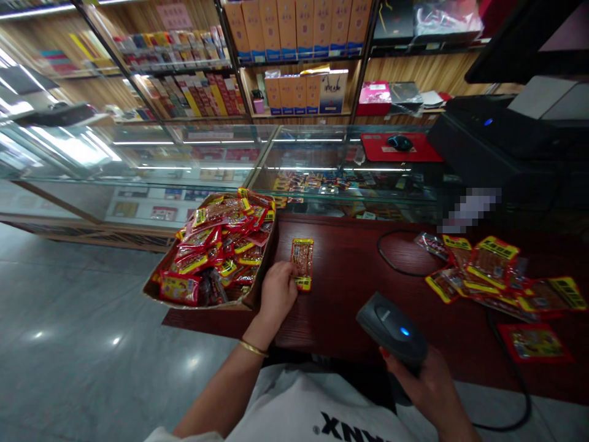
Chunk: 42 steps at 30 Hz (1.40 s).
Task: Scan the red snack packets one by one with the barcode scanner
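I've got the L hand [280,294] at the near-left edge of 1 flat pkt [302,261]; pkt lies just right and a bit far of the fingertips, long axis running near-far. L is the nearer hand. Its fingers are curled in w/ little gap, touching the pkt; can't tell if they pinch it or just rest on it. My R hand [432,383] is wrapped round the scanner [391,325], blue light on, held right and near of the pkt, well apart, nose aimed far-left. Pkt sits on the desk [343,264]. Left of it, the box [263,273] is heaped w/ pkts. Far right: loose pile [492,264], w/ 1 red pkt [536,342] just nearer. Beyond the desk: glass counter [317,132].
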{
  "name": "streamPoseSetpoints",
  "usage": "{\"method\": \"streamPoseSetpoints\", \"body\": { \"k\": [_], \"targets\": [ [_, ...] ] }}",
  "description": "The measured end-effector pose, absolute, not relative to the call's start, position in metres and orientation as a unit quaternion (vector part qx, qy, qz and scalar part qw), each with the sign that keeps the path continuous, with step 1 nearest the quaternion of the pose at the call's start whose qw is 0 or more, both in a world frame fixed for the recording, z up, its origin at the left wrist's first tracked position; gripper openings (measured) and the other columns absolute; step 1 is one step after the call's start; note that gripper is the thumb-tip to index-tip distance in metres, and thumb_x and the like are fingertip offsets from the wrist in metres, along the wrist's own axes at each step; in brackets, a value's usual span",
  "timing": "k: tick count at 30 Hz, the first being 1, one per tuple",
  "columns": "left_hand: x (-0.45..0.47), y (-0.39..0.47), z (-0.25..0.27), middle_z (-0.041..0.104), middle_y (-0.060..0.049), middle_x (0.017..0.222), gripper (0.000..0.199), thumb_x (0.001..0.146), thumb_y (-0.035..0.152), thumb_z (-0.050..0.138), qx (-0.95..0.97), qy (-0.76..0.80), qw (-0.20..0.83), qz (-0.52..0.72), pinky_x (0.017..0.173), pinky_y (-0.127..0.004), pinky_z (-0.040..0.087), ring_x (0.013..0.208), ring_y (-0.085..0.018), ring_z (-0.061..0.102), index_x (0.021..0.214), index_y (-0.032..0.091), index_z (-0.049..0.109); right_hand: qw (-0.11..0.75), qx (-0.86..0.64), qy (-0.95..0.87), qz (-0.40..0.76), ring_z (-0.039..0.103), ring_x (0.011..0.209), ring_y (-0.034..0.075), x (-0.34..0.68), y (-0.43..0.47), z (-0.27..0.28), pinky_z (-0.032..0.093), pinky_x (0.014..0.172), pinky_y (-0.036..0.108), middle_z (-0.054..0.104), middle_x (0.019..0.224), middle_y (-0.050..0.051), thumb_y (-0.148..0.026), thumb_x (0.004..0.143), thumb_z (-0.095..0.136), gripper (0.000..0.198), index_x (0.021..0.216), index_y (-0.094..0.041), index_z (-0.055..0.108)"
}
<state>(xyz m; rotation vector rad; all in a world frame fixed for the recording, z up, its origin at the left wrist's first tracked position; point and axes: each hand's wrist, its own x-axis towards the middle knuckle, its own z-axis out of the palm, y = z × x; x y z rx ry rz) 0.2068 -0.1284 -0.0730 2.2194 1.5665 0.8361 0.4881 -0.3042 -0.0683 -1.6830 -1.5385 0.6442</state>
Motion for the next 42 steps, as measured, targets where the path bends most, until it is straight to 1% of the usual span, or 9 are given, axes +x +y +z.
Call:
{"method": "streamPoseSetpoints", "body": {
  "k": [2, 6, 12, 16, 20, 25, 33, 39, 42],
  "targets": [
    [0.217, -0.123, -0.072, 0.072, -0.015, 0.113, 0.022, 0.095, 0.019, 0.053, 0.732, 0.614, 0.118, 0.271, 0.098, -0.044, 0.051, 0.11, -0.029, 0.065, 0.113, 0.015, 0.065, 0.381, -0.651, -0.606, 0.252, 0.078, 0.062, 0.027, 0.487, -0.303, -0.068, 0.065, 0.066, 0.033, 0.082, 0.072, 0.008, -0.054, 0.088, 0.066, 0.037, 0.079, -0.022, 0.082],
    [0.237, -0.114, -0.067, 0.063, -0.024, 0.133, 0.073, 0.087, 0.049, 0.073, 0.723, 0.663, 0.074, 0.176, 0.104, -0.052, 0.046, 0.126, -0.039, 0.057, 0.143, 0.008, 0.05, 0.393, -0.641, -0.605, 0.262, 0.079, 0.065, 0.027, 0.485, -0.3, -0.068, 0.064, 0.065, 0.031, 0.083, 0.077, 0.008, -0.049, 0.088, 0.067, 0.033, 0.082, -0.021, 0.083],
    [0.248, -0.107, -0.069, 0.063, -0.02, 0.131, 0.081, 0.08, 0.02, 0.078, 0.738, 0.612, 0.197, 0.204, 0.107, -0.049, 0.047, 0.123, -0.033, 0.062, 0.152, 0.014, 0.043, 0.394, -0.642, -0.602, 0.266, 0.077, 0.062, 0.026, 0.48, -0.3, -0.064, 0.064, 0.067, 0.032, 0.082, 0.073, 0.007, -0.048, 0.088, 0.067, 0.032, 0.082, -0.021, 0.082],
    [0.248, -0.109, -0.075, 0.071, -0.012, 0.127, 0.07, 0.073, 0.009, 0.076, 0.689, 0.522, 0.403, 0.301, 0.103, -0.04, 0.053, 0.115, -0.027, 0.069, 0.14, 0.018, 0.059, 0.384, -0.647, -0.602, 0.267, 0.078, 0.065, 0.027, 0.482, -0.3, -0.061, 0.065, 0.071, 0.033, 0.083, 0.075, 0.008, -0.048, 0.089, 0.066, 0.032, 0.084, -0.02, 0.082],
    [0.245, -0.115, -0.07, 0.079, -0.007, 0.114, 0.05, 0.075, 0.011, 0.068, 0.643, 0.455, 0.551, 0.276, 0.098, -0.038, 0.056, 0.105, -0.025, 0.073, 0.125, 0.016, 0.072, 0.375, -0.647, -0.614, 0.252, 0.081, 0.075, 0.029, 0.486, -0.297, -0.061, 0.065, 0.072, 0.033, 0.085, 0.085, 0.009, -0.045, 0.088, 0.067, 0.029, 0.089, -0.02, 0.082],
    [0.24, -0.118, -0.053, 0.079, -0.005, 0.115, 0.058, 0.072, 0.007, 0.057, 0.641, 0.411, 0.591, 0.265, 0.095, -0.035, 0.056, 0.108, -0.024, 0.072, 0.125, 0.019, 0.075, 0.352, -0.64, -0.634, 0.255, 0.082, 0.08, 0.029, 0.487, -0.294, -0.06, 0.066, 0.076, 0.034, 0.085, 0.091, 0.009, -0.041, 0.089, 0.067, 0.028, 0.099, -0.02, 0.082],
    [0.24, -0.114, -0.045, 0.078, -0.003, 0.096, 0.059, 0.063, 0.009, 0.055, 0.59, 0.43, 0.641, 0.238, 0.069, -0.025, 0.052, 0.081, -0.019, 0.069, 0.118, 0.017, 0.076, 0.352, -0.64, -0.643, 0.232, 0.082, 0.079, 0.029, 0.489, -0.297, -0.057, 0.066, 0.077, 0.034, 0.085, 0.09, 0.009, -0.041, 0.09, 0.066, 0.028, 0.098, -0.02, 0.082],
    [0.24, -0.114, -0.05, 0.061, 0.002, 0.071, 0.024, 0.067, 0.018, 0.061, 0.623, 0.442, 0.605, 0.225, 0.057, -0.02, 0.036, 0.064, -0.011, 0.049, 0.089, 0.014, 0.071, 0.353, -0.651, -0.627, 0.242, 0.082, 0.079, 0.03, 0.489, -0.298, -0.055, 0.066, 0.075, 0.034, 0.085, 0.088, 0.01, -0.044, 0.088, 0.065, 0.03, 0.096, -0.02, 0.082],
    [0.239, -0.114, -0.052, 0.059, 0.003, 0.07, 0.027, 0.068, 0.018, 0.06, 0.628, 0.443, 0.603, 0.213, 0.058, -0.021, 0.035, 0.064, -0.011, 0.047, 0.092, 0.013, 0.071, 0.359, -0.654, -0.619, 0.245, 0.082, 0.08, 0.03, 0.487, -0.297, -0.057, 0.065, 0.076, 0.034, 0.085, 0.089, 0.01, -0.044, 0.088, 0.065, 0.03, 0.096, -0.021, 0.082]
  ]
}}
